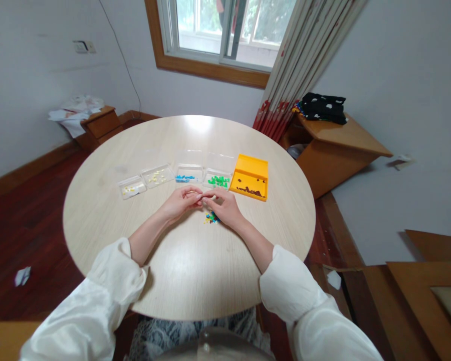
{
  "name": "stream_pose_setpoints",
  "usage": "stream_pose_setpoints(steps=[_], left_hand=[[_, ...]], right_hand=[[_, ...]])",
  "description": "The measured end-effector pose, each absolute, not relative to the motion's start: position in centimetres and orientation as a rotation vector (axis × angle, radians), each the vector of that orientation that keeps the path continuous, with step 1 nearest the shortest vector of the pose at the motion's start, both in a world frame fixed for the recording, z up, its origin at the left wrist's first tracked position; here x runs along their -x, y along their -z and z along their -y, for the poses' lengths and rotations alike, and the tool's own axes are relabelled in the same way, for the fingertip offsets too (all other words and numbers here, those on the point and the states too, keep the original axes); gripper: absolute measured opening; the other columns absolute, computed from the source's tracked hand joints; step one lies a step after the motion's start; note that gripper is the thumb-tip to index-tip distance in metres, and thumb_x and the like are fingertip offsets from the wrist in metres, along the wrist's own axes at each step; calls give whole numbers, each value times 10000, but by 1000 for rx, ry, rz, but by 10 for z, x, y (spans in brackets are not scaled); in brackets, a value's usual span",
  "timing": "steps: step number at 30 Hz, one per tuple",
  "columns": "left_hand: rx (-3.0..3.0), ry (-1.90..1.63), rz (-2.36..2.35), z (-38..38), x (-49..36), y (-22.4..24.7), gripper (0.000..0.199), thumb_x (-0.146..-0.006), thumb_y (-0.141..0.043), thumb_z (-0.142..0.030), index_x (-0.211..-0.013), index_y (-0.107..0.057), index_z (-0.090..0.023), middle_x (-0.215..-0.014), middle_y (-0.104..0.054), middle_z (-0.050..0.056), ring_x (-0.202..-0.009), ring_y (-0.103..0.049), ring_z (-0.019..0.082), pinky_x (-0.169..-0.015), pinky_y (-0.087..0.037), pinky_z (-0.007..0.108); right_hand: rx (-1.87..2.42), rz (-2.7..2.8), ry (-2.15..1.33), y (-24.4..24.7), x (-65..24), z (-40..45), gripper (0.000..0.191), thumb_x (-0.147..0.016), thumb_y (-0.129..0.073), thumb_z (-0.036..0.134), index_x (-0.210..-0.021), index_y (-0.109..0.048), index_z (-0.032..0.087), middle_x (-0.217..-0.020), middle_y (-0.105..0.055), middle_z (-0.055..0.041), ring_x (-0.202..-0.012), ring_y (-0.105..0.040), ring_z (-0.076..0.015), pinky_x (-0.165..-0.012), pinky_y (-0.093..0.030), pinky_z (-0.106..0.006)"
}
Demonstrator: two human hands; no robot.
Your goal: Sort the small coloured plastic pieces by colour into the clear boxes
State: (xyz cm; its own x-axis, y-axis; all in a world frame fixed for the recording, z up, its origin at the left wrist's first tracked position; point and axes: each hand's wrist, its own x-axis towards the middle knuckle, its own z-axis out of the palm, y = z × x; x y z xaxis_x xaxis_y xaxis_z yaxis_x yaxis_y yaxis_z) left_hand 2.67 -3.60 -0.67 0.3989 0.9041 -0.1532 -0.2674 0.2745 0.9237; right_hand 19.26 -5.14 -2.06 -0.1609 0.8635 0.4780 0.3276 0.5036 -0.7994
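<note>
One round pale table stands before one window. Above it two hands meet, left and right, fingers pinched narrow; whether a piece sits between them, I cannot tell. Just below the right hand lies one small heap of mixed coloured pieces, too small to count. Beyond the hands, five open boxes form a row: four clear boxes, holding yellow, pale, blue and green bits, and one yellow box with brown bits.
</note>
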Motion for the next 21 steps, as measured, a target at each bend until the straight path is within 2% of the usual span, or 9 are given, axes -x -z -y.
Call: stream_pose_setpoints(steps=[21], left_hand=[[-947,-900,-801,37,-25,6,416,-527,-858,-335,-786,-604,-132,-659,-660,9,-599,-599,99,-653,-496,247]], right_hand=[[1008,1782,-654,19,-194,53,108,-795,-652,244,-862,-736,261,-824,-721,-20,-787,-607,-167,-808,-439,-343]])
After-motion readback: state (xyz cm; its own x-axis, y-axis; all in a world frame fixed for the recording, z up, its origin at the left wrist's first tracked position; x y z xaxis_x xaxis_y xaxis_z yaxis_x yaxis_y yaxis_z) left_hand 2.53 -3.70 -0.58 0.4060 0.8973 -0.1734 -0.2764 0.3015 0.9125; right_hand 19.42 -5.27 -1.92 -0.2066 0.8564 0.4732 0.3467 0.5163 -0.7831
